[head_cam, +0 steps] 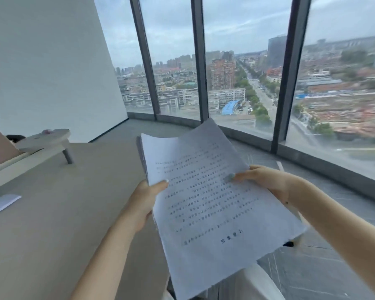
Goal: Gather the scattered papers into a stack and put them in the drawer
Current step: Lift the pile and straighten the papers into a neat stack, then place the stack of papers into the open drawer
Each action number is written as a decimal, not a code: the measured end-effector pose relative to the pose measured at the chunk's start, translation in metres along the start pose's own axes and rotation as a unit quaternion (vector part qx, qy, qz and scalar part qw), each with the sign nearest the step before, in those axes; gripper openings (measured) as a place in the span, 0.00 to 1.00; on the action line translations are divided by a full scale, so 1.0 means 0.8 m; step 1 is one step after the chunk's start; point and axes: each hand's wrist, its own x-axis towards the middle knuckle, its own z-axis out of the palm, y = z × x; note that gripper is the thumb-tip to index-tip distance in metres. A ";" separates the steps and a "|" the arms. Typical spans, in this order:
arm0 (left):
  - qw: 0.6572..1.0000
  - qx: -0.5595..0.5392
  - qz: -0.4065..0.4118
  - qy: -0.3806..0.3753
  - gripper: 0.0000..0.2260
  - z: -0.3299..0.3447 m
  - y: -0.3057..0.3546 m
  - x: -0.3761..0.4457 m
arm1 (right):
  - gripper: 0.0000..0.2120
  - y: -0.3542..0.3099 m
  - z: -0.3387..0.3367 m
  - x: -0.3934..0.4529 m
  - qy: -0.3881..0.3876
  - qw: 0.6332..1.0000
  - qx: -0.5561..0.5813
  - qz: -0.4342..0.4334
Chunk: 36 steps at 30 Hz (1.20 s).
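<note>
A stack of white papers [206, 204] with printed text hangs in the air over the right edge of the beige desk [59, 213], tilted and slightly curled. My left hand [144, 202] grips the stack's left edge, thumb on top. My right hand [266, 180] grips its right edge, thumb pressed on the top sheet. No drawer is in view.
A white round stand [44, 140] on a short leg sits at the desk's far left. Some white paper [0, 203] lies at the left edge. Grey floor [312, 267] and a curved window wall [247, 61] are to the right.
</note>
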 end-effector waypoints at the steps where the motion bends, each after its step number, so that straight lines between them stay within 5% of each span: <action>1: 1.000 0.006 -0.008 -0.002 0.08 0.016 -0.007 0.010 | 0.24 0.003 -0.015 -0.003 -0.016 0.999 0.041 0.006; 5: 0.994 -0.087 -0.060 -0.004 0.08 0.077 -0.034 0.055 | 0.45 0.035 -0.072 -0.009 -0.025 0.927 0.373 -0.020; 9: 0.980 -0.152 -0.083 0.095 0.06 0.133 -0.060 0.097 | 0.46 0.090 -0.097 -0.013 -0.037 0.907 0.405 -0.112; 11: 0.980 -0.148 -0.061 0.116 0.06 0.163 -0.069 0.107 | 0.41 0.104 -0.103 -0.004 -0.006 0.920 0.376 -0.109; 13: 0.983 -0.127 -0.040 0.126 0.12 0.191 -0.076 0.108 | 0.30 0.111 -0.111 0.008 0.110 0.937 0.318 -0.091; 17: 0.987 -0.119 -0.020 0.107 0.12 0.228 -0.094 0.106 | 0.09 0.131 -0.131 0.032 0.268 0.928 0.260 -0.004; 20: 0.993 -0.100 -0.021 0.056 0.10 0.238 -0.120 0.118 | 0.05 0.139 -0.154 0.051 0.361 0.913 0.182 0.043; 24: 0.996 0.085 -0.016 -0.036 0.15 0.234 -0.177 0.145 | 0.09 0.138 -0.192 0.080 0.404 0.908 0.075 0.080; 28: 0.905 0.421 0.045 -0.046 0.21 0.232 -0.250 0.141 | 0.11 0.142 -0.229 0.124 0.407 0.906 0.023 0.111; 33: 0.823 0.542 0.158 -0.066 0.21 0.230 -0.298 0.117 | 0.11 0.160 -0.242 0.180 0.376 0.912 -0.043 0.157; 36: 0.808 0.561 0.169 -0.057 0.23 0.228 -0.308 0.118 | 0.12 0.174 -0.241 0.211 0.357 0.919 -0.025 0.167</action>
